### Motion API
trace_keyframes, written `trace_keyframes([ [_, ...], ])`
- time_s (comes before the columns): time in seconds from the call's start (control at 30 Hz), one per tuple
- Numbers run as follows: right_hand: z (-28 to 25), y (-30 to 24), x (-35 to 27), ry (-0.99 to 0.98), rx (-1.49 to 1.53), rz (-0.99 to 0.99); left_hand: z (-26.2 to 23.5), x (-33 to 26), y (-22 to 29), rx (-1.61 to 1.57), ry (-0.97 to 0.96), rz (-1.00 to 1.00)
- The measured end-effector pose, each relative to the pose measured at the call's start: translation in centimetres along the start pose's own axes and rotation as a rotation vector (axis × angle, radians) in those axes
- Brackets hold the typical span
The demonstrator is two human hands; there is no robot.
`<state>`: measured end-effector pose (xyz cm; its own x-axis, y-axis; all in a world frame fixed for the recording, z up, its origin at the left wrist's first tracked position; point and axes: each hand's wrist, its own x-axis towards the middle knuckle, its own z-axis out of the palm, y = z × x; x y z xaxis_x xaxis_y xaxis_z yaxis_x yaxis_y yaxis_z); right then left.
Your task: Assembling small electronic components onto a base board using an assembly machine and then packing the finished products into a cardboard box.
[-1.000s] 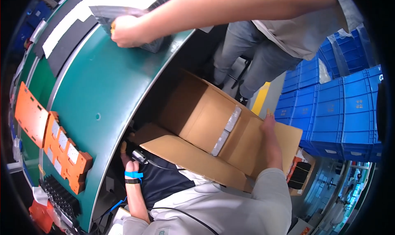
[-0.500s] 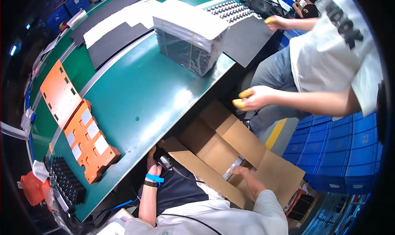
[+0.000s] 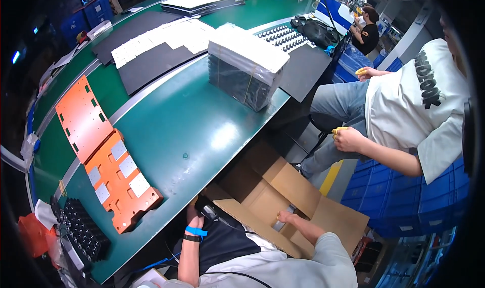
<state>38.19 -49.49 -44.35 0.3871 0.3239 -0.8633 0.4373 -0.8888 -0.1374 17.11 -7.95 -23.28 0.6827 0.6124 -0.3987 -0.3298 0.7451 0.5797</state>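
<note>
An open cardboard box [image 3: 329, 215] stands below the table edge, flaps spread. My right hand [image 3: 285, 217] reaches into it, fingers curled, beside a pale strip [image 3: 290, 210] on the inner cardboard. Whether anything is in those fingers is too small to see. My left hand [image 3: 194, 217], with a blue band [image 3: 196, 231] at the wrist, is by the table edge and the box's near left corner; its fingers are mostly hidden. Next to it lies a dark cylindrical device [image 3: 208, 212] with a cable, over my dark clothing.
On the green table [image 3: 177, 136] stand a plastic-wrapped stack [image 3: 242, 78], an orange fixture [image 3: 121, 179] with metal plates, and a black tray [image 3: 83, 227]. A co-worker with yellow finger covers sits at the right, hand [image 3: 348, 139] near the box. Blue crates [image 3: 404, 197] stand behind.
The whole view has shifted a little. The co-worker's hands have drawn back from the table and box. My right hand stays inside the box, now more closed over the strip.
</note>
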Motion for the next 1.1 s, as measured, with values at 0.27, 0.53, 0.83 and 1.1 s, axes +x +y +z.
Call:
trace_keyframes([
  [0.27, -2.1, -2.7, 0.1, 0.043, -0.017, -0.03, -2.2, 0.5, -1.2, -0.023, 0.033, -0.024],
  [0.53, -4.6, 5.5, -8.3, 0.308, 0.127, 0.048, -3.7, 2.4, -1.4, 0.046, 0.08, -0.063],
  [0.83, -7.1, 15.6, -33.8, 0.772, -0.522, 1.153, -0.4, 1.0, 0.4, 0.034, -0.078, -0.056],
  [1.1, 4.6, 14.3, -44.1, 0.974, 1.904, 0.473, 0.7, 0.7, 0.6, 0.103, -0.016, -0.028],
])
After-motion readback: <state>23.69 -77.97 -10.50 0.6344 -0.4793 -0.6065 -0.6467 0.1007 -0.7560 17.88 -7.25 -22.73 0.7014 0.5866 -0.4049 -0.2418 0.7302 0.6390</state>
